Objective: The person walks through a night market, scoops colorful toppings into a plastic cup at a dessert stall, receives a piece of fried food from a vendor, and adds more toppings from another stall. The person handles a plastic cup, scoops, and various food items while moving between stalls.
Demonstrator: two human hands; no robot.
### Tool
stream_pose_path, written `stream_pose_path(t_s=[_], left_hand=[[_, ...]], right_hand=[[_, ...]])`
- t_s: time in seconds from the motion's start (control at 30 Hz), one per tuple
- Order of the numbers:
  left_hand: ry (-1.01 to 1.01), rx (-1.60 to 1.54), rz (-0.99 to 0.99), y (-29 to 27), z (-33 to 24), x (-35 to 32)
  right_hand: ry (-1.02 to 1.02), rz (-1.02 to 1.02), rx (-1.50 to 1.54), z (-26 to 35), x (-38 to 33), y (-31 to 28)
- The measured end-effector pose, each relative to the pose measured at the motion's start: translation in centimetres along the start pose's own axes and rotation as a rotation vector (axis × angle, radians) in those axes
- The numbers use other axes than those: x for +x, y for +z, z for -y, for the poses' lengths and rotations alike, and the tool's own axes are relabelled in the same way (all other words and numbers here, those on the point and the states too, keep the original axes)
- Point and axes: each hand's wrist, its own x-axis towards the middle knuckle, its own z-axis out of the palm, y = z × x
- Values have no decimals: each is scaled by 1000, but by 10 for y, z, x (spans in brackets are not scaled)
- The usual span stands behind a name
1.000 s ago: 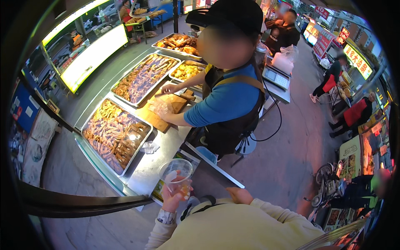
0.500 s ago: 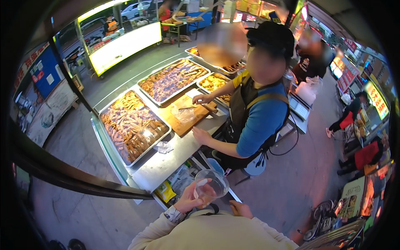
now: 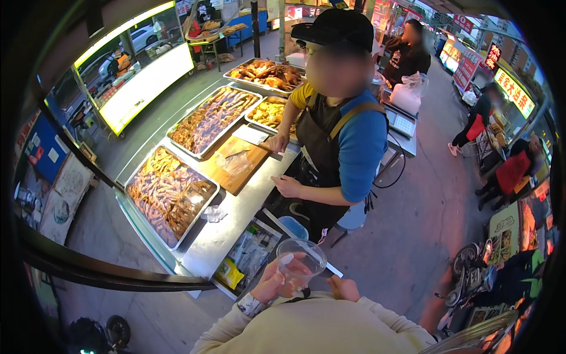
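My left hand [image 3: 269, 284] is closed round a clear plastic cup [image 3: 302, 266], tilted with its open mouth up; fingers show through its wall. Low in front of my body, my right hand [image 3: 344, 288] is curled near the edge of an open drawer [image 3: 253, 259]; whether anything is in it is hidden. Across the counter, a co-worker in a dark apron [image 3: 321, 141] grips a cleaver [image 3: 250, 135] by its handle over a wooden cutting board [image 3: 239, 184]. The co-worker's other hand [image 3: 286, 186] is bent above the counter's edge. A clear plastic bag [image 3: 233, 164] lies on the board.
Metal trays of cooked meat [image 3: 177, 194] line the steel counter [image 3: 200, 259], with crumpled white paper [image 3: 213, 213] beside the nearest. The drawer holds packets and a yellow bag [image 3: 230, 273]. A dark post [image 3: 118, 282] crosses at left. A scale [image 3: 402, 124] and a stool [image 3: 352, 217] stand right.
The view has shifted, so the stall sits further left. The co-worker's near hand has lifted off the counter, and the cleaver now shows clearly in the other. My left hand still holds the cup.
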Motion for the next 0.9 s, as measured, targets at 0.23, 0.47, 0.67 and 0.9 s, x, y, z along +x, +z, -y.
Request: stream_pose_path(t_s=[0.23,0.47,0.67,0.9], left_hand=[[-27,10,66,53,7,24],[-142,33,278,82,35,35],[-184,94,319,96,60,31],[-225,131,444,91,60,46]], right_hand=[[50,-9,121,-10,-26,-3],[-154,-169,193,-26,-62,-11],[-93,-253,18,-17,-91,-31],[-16,-259,313,-38,-105,2]])
